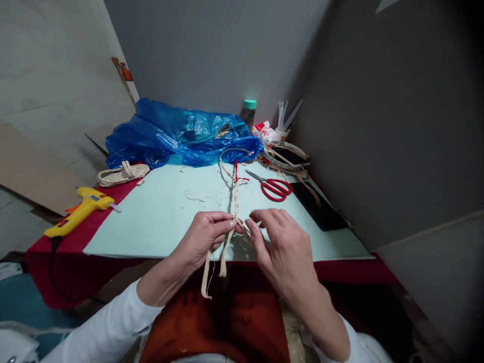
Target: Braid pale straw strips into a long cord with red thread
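A thin braid [236, 199] of pale, straw-like fibre runs toward me from a red tie [236, 171] on the pale green board. My left hand [204, 234] pinches the braid's near end between thumb and fingers. Loose flat strands [223, 262] hang below that grip, past the board's front edge. Close on the right, my right hand [282, 242] is curved, its thumb and forefinger slightly apart beside another strand [244, 232]. Part of that strand is hidden behind my right thumb. Red-handled scissors [276, 189] lie beyond my right hand.
A yellow glue gun [85, 209] and a coiled fibre piece [123, 174] lie at left. Along the back sits a blue plastic bag [170, 133], with a green-lidded jar [248, 112] behind. At right are a black flat panel [321, 209] and a cup of white sticks [283, 128].
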The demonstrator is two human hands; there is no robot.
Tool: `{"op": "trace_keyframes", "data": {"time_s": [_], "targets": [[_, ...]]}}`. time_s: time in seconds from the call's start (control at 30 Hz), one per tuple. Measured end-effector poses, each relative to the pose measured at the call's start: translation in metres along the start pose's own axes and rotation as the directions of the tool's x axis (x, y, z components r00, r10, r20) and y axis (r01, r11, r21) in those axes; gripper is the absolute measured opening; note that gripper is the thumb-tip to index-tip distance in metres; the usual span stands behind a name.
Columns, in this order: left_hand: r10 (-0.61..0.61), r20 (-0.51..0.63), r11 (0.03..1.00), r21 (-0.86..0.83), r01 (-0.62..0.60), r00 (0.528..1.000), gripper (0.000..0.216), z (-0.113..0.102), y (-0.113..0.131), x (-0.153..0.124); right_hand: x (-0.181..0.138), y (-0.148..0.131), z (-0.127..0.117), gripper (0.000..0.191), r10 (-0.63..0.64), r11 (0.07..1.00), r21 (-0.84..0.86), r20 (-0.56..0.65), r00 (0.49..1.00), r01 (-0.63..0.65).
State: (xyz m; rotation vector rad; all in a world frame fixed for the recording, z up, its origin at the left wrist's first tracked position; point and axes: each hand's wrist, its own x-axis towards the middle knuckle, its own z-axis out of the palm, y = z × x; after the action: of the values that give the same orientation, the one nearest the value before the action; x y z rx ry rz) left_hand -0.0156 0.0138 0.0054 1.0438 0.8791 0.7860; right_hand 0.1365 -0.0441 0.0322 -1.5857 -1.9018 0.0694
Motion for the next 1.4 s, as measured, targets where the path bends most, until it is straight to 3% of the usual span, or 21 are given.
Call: {"op": "trace_keyframes", "data": {"time_s": [0.13,0.2,0.4,0.67,0.77,0.83,0.93,1.0,1.07,1.17,1.3,1.37,1.4], "targets": [[0.020,-0.029,0.999,0.035,-0.019,0.999,0.020,-0.001,-0.001,0.000,0.013,0.012,0.012,0.021,0.027,0.927,0.352,0.293,0.956,-0.134],[0.067,-0.054,0.988,0.141,-0.059,0.996,0.018,-0.002,0.001,-0.002,0.016,0.016,0.023,0.025,0.010,0.860,0.471,0.368,0.930,-0.196],[0.207,-0.023,0.828,0.536,-0.163,0.978,0.024,-0.001,0.009,-0.012,0.016,0.019,0.033,0.039,0.087,0.717,0.615,0.386,0.918,-0.327],[0.256,-0.045,0.729,0.664,-0.162,0.966,0.024,-0.011,0.014,-0.020,0.014,0.013,0.035,0.039,0.162,0.739,0.588,0.319,0.934,-0.329],[0.276,-0.049,0.663,0.733,-0.153,0.960,0.026,-0.010,0.020,-0.027,0.013,0.013,0.036,0.041,0.131,0.719,0.620,0.324,0.937,-0.315],[0.336,0.018,0.569,0.793,-0.218,0.942,0.028,-0.003,0.018,-0.033,0.014,0.014,0.035,0.037,0.130,0.668,0.664,0.342,0.931,-0.337],[0.450,0.192,0.301,0.887,-0.351,0.872,0.028,0.011,0.005,-0.037,0.015,0.018,0.033,0.030,0.151,0.516,0.733,0.431,0.890,-0.443],[0.452,0.274,0.151,0.914,-0.376,0.849,0.028,0.018,-0.003,-0.039,0.017,0.020,0.032,0.033,0.131,0.417,0.765,0.484,0.865,-0.491],[0.420,0.298,0.092,0.926,-0.367,0.857,0.028,0.021,-0.003,-0.040,0.017,0.021,0.031,0.033,0.111,0.364,0.787,0.494,0.862,-0.498],[0.442,0.255,0.173,0.917,-0.360,0.860,0.025,0.017,0.010,-0.042,0.016,0.021,0.030,0.032,0.107,0.350,0.803,0.478,0.872,-0.483],[0.563,0.006,0.486,0.806,-0.338,0.826,0.020,0.006,0.025,-0.031,0.012,0.020,0.030,0.029,0.140,0.342,0.799,0.477,0.868,-0.494],[0.444,-0.045,0.705,0.634,-0.318,0.895,0.019,0.003,0.024,-0.018,0.010,0.020,0.029,0.029,0.104,0.341,0.807,0.477,0.873,-0.482],[0.350,-0.011,0.799,0.526,-0.292,0.937,0.023,0.002,0.021,-0.012,0.010,0.020,0.029,0.029,0.083,0.351,0.812,0.469,0.879,-0.466]]}}
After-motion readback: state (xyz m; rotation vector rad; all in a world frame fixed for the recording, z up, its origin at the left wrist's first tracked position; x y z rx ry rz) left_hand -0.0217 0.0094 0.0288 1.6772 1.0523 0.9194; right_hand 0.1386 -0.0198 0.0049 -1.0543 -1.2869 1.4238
